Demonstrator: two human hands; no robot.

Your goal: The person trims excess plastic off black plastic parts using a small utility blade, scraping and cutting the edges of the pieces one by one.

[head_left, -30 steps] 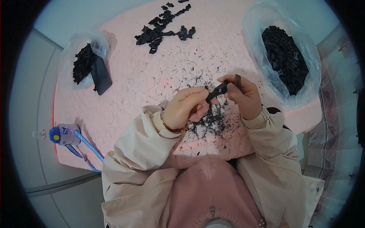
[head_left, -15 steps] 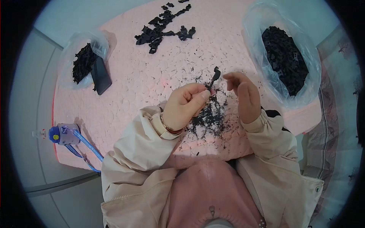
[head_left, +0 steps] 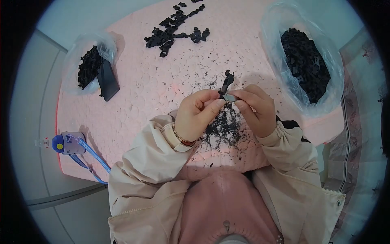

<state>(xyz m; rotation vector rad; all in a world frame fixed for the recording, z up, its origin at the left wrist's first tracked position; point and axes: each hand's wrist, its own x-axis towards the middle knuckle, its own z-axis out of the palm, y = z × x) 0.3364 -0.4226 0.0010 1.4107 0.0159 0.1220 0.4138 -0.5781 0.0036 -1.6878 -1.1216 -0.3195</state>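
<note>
A small black part [head_left: 228,81] stands upright between my hands, its lower end pinched by the thumb and fingers of my left hand [head_left: 198,114]. My right hand [head_left: 258,109] pinches a small flat grey blade-like piece [head_left: 230,98] and holds it against the base of that part. Below both hands, black shavings [head_left: 222,128] lie scattered on the pink quilted cover [head_left: 134,81].
Loose black parts [head_left: 164,38] lie at the far side. A clear bag [head_left: 335,87] of black parts stands at the right, another bag [head_left: 73,53] at the left beside a dark flat object [head_left: 107,83]. A strapped bottle [head_left: 73,143] sits at the left edge.
My right hand came away from the black part, its fingers spread, then returned with the grey piece at the part's base. The part now points upward from my left hand.
</note>
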